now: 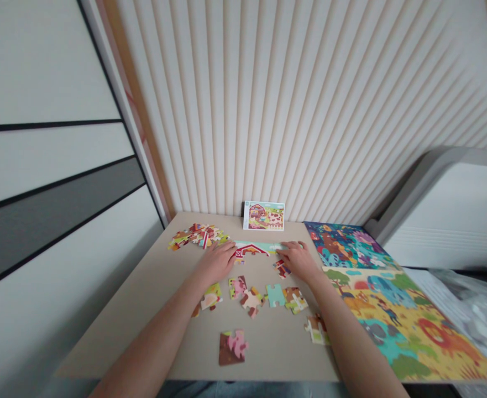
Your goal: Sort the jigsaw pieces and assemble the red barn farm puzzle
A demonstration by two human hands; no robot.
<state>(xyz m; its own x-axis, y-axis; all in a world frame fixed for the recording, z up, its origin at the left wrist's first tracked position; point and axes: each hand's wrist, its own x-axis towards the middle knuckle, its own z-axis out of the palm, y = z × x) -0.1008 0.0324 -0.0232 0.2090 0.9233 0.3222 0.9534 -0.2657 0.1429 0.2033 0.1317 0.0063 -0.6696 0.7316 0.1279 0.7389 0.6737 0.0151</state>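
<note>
A joined strip of jigsaw puzzle (252,250) with a red barn roof and pale blue sky lies on the table. My left hand (218,262) rests at its left end, fingers stretched out and touching it. At the right end, my right hand (299,260) lies with its fingers apart on the strip's edge. Just below the right fingers is a dark red puzzle piece (282,268). Several loose pieces are spread nearer to me, among them a pink one (237,287), a plain teal one (275,296) and a brown-and-pink corner piece (232,347).
A heap of puzzle pieces (197,236) sits at the back left. A small picture card (263,216) of a farm stands against the ribbed wall. On the right lie a dark sea-coloured puzzle (349,246) and a yellow animal puzzle (404,320). Clear plastic wrapping (475,309) is beyond them.
</note>
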